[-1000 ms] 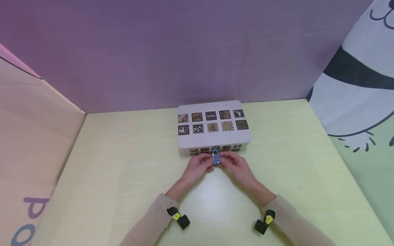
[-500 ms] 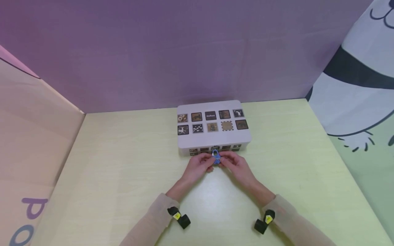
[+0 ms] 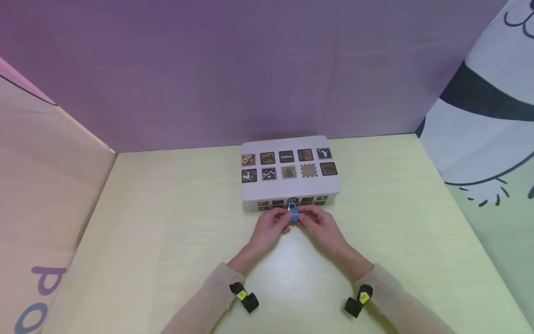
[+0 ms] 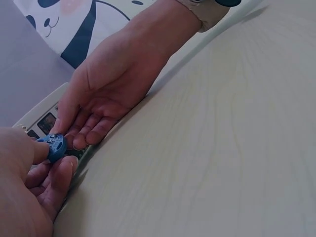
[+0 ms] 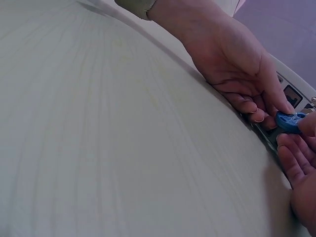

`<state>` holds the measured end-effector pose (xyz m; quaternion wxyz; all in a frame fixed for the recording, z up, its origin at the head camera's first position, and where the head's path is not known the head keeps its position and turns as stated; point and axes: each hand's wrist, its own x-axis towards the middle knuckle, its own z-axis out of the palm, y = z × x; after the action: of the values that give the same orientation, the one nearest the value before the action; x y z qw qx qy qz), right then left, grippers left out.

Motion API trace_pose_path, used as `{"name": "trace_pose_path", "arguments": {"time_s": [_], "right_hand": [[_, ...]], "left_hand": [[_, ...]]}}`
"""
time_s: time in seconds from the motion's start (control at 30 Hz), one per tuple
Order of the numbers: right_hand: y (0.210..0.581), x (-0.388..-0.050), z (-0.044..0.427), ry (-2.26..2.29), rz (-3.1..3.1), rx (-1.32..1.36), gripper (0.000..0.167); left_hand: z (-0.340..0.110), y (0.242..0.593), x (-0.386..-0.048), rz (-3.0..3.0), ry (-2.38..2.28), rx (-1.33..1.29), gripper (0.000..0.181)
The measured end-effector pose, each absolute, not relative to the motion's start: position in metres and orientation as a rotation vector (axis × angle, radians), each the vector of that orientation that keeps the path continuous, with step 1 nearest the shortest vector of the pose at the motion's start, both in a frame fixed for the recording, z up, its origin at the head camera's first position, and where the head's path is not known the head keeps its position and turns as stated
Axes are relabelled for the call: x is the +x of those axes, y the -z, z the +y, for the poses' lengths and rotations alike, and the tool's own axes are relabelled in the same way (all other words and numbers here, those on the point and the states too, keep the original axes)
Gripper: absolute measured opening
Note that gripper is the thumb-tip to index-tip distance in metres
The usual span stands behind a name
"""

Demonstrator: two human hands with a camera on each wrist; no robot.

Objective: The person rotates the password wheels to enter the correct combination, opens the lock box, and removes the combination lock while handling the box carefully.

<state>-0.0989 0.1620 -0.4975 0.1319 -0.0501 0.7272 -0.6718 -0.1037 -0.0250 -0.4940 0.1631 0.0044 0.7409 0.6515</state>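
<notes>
1. Between the fingertips of both hands, at the front of the box, a small blue padlock (image 3: 294, 215) is held up with its shackle (image 3: 289, 208) toward the box.
2. The left hand (image 3: 268, 227) pinches the padlock's left side, thumb on the near face and fingers curled behind and below it.
3. The right hand (image 3: 324, 227) pinches the opposite side in the same way, so the grip is shared; the wrist views show both thumbs on the blue body.
4. Just beyond the fingers stands a white rectangular box (image 3: 288, 189), its lid down, printed with two rows of five square pictures; smaller squares run along its front face. Whether the shackle passes through anything on the box, I cannot tell.
5. Behind the hands, beige sleeves (image 3: 206, 294) cover the forearms, and each cuff carries a black wrist device (image 3: 250, 302) with a yellow patch.
6. Under everything lies a pale wood-grain table (image 3: 175, 218).
7. Around it rise a purple backdrop (image 3: 250, 69), a right panel (image 3: 492, 144) with a cartoon panda, and a pale left panel (image 3: 46, 195) bearing large letters.
</notes>
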Motion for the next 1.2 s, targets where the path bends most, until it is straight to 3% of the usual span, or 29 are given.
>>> {"name": "trace_pose_path", "arguments": {"time_s": [1.2], "right_hand": [[0.4939, -0.0972, 0.1615, 1.936, 2.114, -0.098, 0.030]], "left_hand": [[-0.0299, 0.4945, -0.1068, 1.961, -1.889, 0.028, 0.028]]}}
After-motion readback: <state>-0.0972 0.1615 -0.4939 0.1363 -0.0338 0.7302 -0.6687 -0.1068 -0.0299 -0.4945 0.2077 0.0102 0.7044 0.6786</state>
